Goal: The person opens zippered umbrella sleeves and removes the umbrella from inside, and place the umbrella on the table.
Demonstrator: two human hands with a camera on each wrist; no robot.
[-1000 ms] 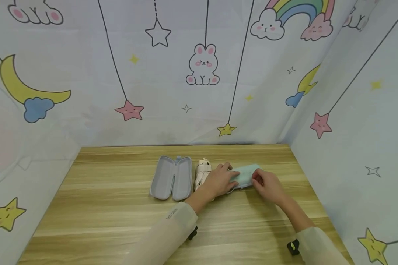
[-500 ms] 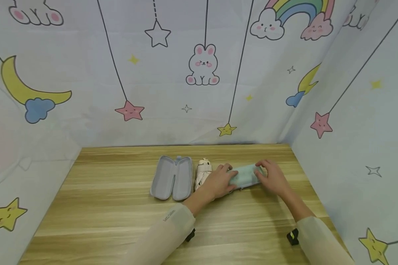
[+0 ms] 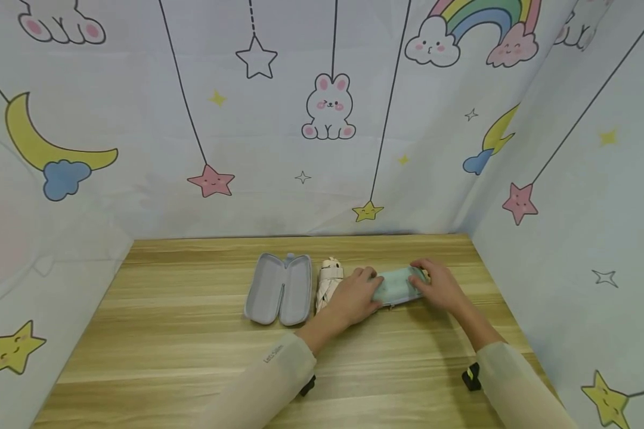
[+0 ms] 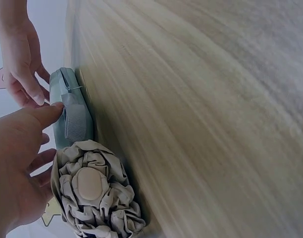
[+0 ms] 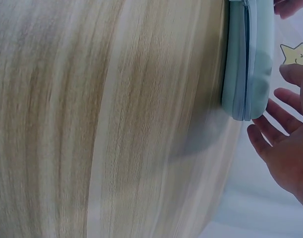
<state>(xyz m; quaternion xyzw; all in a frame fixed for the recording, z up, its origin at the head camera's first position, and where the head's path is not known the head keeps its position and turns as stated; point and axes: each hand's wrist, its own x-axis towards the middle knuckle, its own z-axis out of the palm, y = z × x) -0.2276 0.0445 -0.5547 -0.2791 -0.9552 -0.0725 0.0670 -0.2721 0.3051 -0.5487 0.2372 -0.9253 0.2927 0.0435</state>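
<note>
A mint-green zip case [image 3: 398, 286] lies flat on the table, its zip running along the side in the right wrist view. My left hand [image 3: 353, 297] grips the left end, the thumb against the case by a grey ribbed strap [image 4: 77, 122]. Over the right end spreads my right hand [image 3: 440, 287], fingers touching the case while the thumb stands apart in the right wrist view. Just left of my left hand is a folded cream umbrella [image 3: 330, 277], partly hidden by that hand; its gathered fabric and round end show in the left wrist view.
An unfolded grey hard case [image 3: 265, 292] with two hollow halves lies left of the umbrella. Wood-grain tabletop [image 3: 193, 345] spreads in front. A white curtain [image 3: 268, 131] with cartoon prints hangs behind the table and along its sides.
My right hand has shifted from the near side of the mint case up over its right end, its bunched fingers spreading. My left hand has stayed nearly in place.
</note>
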